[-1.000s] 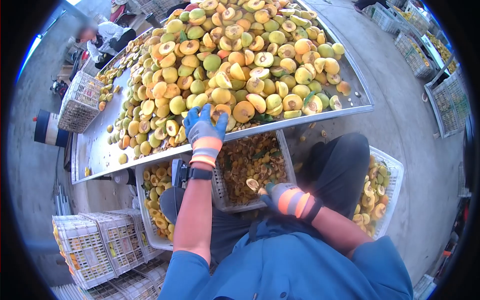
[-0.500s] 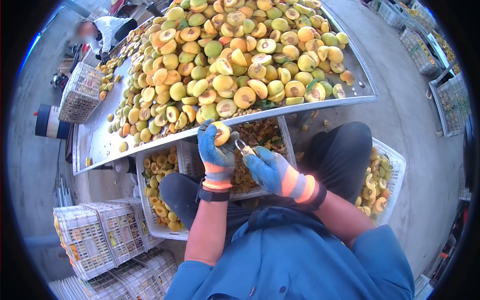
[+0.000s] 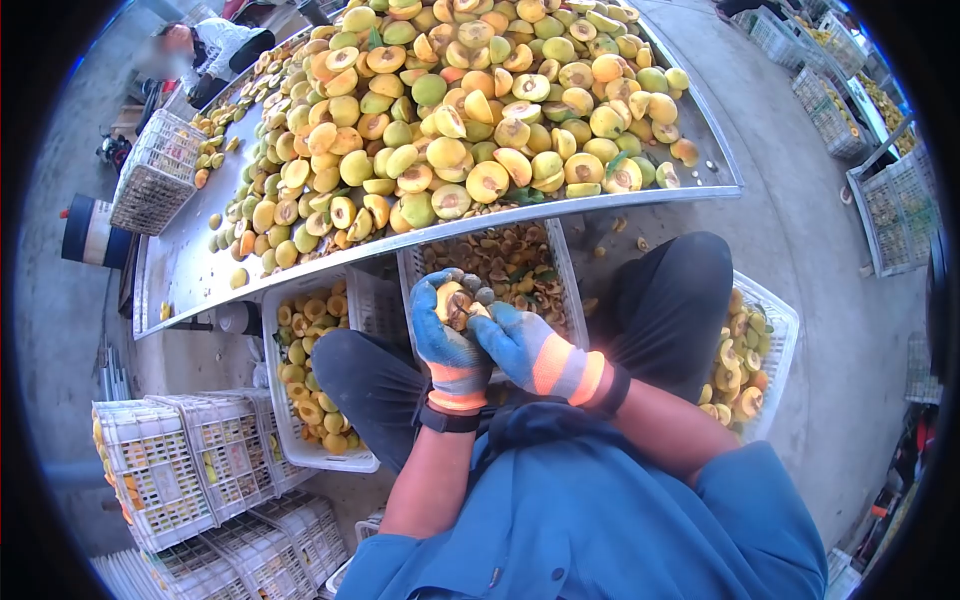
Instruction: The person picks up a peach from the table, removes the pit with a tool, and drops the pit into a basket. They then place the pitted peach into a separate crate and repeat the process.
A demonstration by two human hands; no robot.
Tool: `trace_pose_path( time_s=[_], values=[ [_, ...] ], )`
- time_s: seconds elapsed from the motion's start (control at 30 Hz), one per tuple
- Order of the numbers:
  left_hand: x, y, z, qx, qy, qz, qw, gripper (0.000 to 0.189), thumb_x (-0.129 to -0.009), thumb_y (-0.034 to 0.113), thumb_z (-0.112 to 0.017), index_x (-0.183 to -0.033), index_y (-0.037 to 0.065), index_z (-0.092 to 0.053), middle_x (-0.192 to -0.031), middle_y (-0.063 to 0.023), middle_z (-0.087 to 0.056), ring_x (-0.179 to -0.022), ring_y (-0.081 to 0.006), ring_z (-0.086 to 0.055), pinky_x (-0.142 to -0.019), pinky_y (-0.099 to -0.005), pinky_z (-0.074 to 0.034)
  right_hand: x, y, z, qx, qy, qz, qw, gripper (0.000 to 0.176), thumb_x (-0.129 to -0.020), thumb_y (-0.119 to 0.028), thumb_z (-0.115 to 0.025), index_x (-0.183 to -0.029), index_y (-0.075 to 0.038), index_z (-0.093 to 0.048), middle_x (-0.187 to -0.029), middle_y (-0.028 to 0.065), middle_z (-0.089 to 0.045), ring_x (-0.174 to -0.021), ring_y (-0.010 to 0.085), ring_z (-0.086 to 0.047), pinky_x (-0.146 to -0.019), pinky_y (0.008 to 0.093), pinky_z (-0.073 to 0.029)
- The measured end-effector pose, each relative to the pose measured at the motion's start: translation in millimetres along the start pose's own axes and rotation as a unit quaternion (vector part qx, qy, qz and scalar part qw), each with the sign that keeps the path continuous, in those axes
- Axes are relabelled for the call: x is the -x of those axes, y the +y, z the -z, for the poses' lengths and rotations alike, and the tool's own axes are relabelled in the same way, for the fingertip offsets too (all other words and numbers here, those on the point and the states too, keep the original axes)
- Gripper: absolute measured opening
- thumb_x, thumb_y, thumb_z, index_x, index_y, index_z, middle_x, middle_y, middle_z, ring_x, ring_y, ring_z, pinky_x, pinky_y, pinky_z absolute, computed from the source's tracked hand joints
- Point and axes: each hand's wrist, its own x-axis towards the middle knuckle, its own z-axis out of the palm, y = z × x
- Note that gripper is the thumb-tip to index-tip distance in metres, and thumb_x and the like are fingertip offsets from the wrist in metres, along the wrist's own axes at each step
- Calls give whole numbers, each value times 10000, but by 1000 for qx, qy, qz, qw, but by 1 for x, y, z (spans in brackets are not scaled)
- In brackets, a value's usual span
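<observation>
Low over a crate, my left hand (image 3: 443, 328), in a blue and grey glove with an orange cuff band, is closed round a yellow peach half (image 3: 451, 303). Its cut face is turned up. My right hand (image 3: 522, 346), gloved alike, grips the short handle of a loop-ended pitting tool (image 3: 479, 312). The tool's end meets the cut face; the metal loop is mostly hidden by fruit and fingers. Both hands touch or nearly touch. Beneath them stands a white crate (image 3: 571, 283) with brownish peach scraps (image 3: 510, 262).
A metal-edged table (image 3: 690, 197) bears a heap of peach halves (image 3: 450, 150). Crates of halves stand at my left (image 3: 310, 461) and right (image 3: 786, 350). Stacked crates (image 3: 155, 480) are at lower left. Another person (image 3: 225, 50) sits by the table's far left.
My hands have come together and moved down, away from the table edge. The tool's loop, apart from the peach half before, is now against it.
</observation>
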Motion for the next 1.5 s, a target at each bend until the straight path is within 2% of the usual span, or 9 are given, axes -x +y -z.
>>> trace_pose_path(
  time_s=[0.07, 0.27, 0.4, 0.47, 0.57, 0.67, 0.97, 1.1, 1.5],
  values=[
    [1, -6, 4, -112, -12, -68, 991, 358, -1118, 354, -420, -1111, 48, -604, -952, -94, -652, -847, -205, -666, -801, -347, -600, 2, -3, 3, 26, -24, 10, 999, 370, -1105, -290, -485, -1246, 6, -656, -1040, 256, -741, -929, 435, -714, -787, 475, -542],
    [1, -14, 7, -16, 21, -2, 1000, 463, -1126, 480, -417, -1081, 59, -606, -911, -97, -651, -812, -214, -658, -781, -363, -597, 2, 4, 13, 211, -135, 117, 961, 290, -1054, -118, -511, -1269, 44, -620, -1068, 252, -672, -1018, 421, -683, -851, 449, -571],
    [5, -21, 8, -4, 42, 18, 999, 498, -1123, 521, -413, -1075, 64, -604, -907, -98, -652, -802, -223, -659, -769, -372, -593, -7, 6, 12, -64, -167, -106, 978, 278, -1059, -148, -522, -1234, 29, -645, -1061, 226, -692, -1010, 356, -696, -860, 421, -558],
    [5, -23, 10, -5, 38, 17, 999, 494, -1123, 518, -414, -1073, 64, -604, -909, -99, -653, -796, -227, -661, -767, -375, -593, -9, 0, 12, -246, -159, -291, 911, 276, -1073, -171, -503, -1201, 16, -661, -1087, 208, -703, -1012, 315, -699, -875, 403, -549],
    [7, -25, 15, -12, 33, 25, 999, 470, -1114, 486, -438, -1053, 54, -613, -926, -106, -630, -847, -251, -635, -829, -397, -565, -4, 23, 12, 77, -169, 8, 983, 273, -1082, -191, -491, -1155, 9, -661, -1114, 208, -709, -1019, 303, -699, -874, 396, -546],
    [5, -26, 21, 32, 30, 73, 996, 447, -1111, 464, -450, -1038, 55, -614, -924, -106, -628, -845, -251, -637, -820, -394, -566, -7, 15, 10, -58, -170, -124, 976, 207, -1031, -143, -541, -1151, -1, -633, -1103, 219, -700, -1015, 373, -694, -870, 417, -550],
    [6, -28, 13, -218, 31, -87, 971, 396, -1139, 406, -400, -1027, 74, -584, -874, -75, -633, -768, -181, -640, -724, -322, -559, -2, 40, -2, 69, -153, 49, 985, 249, -1072, -195, -503, -1179, -20, -645, -1047, 170, -703, -910, 302, -700, -794, 380, -547],
    [6, -30, 29, -124, 2, -13, 992, 408, -1132, 424, -418, -1021, 73, -594, -875, -78, -637, -767, -196, -641, -713, -328, -555, -3, 2, 5, -227, -150, -240, 932, 363, -1103, -339, -527, -1142, -18, -692, -894, 18, -649, -785, 98, -571, -683, 276, -484],
    [2, -18, 32, 127, -68, 201, 969, 396, -1082, 468, -540, -988, 92, -619, -897, -86, -638, -826, -239, -645, -741, -370, -560, 4, -4, 23, -464, -242, -405, 750, 401, -1099, -458, -527, -908, -112, -597, -632, -29, -481, -469, 91, -403, -419, 240, -308]
  ],
)
